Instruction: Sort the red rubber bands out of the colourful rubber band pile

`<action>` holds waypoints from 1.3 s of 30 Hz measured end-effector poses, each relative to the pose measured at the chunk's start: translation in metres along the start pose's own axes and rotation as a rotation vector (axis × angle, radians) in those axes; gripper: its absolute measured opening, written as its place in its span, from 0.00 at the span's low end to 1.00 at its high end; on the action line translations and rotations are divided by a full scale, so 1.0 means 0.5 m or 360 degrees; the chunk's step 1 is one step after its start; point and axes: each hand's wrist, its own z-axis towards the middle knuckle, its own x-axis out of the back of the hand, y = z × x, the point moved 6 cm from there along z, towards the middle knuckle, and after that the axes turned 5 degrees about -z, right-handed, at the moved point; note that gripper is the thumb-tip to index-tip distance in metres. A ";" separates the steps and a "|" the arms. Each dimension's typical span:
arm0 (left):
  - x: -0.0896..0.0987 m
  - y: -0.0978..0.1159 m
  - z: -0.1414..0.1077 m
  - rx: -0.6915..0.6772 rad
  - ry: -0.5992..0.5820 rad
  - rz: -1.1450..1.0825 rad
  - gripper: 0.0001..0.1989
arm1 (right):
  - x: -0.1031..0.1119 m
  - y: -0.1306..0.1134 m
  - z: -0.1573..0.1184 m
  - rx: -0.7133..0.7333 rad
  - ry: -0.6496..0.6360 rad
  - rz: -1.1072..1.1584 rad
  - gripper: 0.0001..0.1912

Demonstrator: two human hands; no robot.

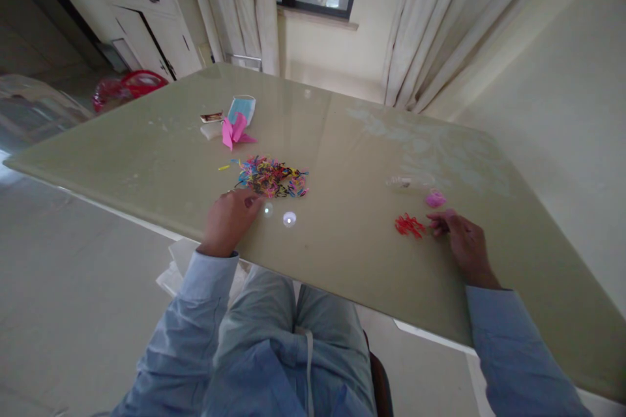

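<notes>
The fingers of your left hand (229, 221) are at the near edge of the multicoloured bands (270, 176); I cannot tell whether they are closed. Those of your right hand (468, 244), equally unclear, are just beside the red bands (409, 225). Farther out on the worktop (337, 254) lie pink folded paper (235, 132) and a blue mask (243, 108).

Tabletop (337, 260) seen as smooth, glossy; red bands (409, 226), apparently rubbery; folded pink piece (236, 131) judged paper; curtains (433, 26), matt cloth.

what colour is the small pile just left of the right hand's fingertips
The small pile is red, seen best in the head view.
</notes>
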 end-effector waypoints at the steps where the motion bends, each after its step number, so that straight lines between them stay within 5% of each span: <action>1: 0.000 -0.001 0.003 0.0009 0.0031 0.0006 0.18 | 0.000 0.000 0.000 -0.0010 -0.0002 0.0015 0.29; 8: 0.011 0.004 0.016 -0.0126 0.0128 -0.0101 0.15 | 0.000 -0.005 -0.001 -0.0004 -0.0012 -0.0018 0.30; 13: -0.012 0.023 0.028 -0.0403 -0.0038 -0.0146 0.16 | -0.001 -0.006 -0.002 -0.0005 -0.0023 -0.0023 0.30; 27: -0.030 0.032 0.054 -0.0468 -0.0163 0.0212 0.17 | -0.002 0.006 0.004 0.0107 -0.0018 -0.0039 0.29; 31: -0.015 0.041 0.053 -0.0498 -0.0020 -0.0201 0.13 | -0.001 0.004 0.004 0.0126 -0.0030 -0.0046 0.29; 35: -0.003 0.043 0.044 -0.0310 0.0134 -0.0932 0.12 | -0.001 0.012 0.006 0.0119 -0.0035 -0.0030 0.30; 39: -0.023 0.059 0.032 -0.0042 -0.0007 -0.1717 0.11 | -0.001 0.015 0.006 0.0111 -0.0028 -0.0041 0.30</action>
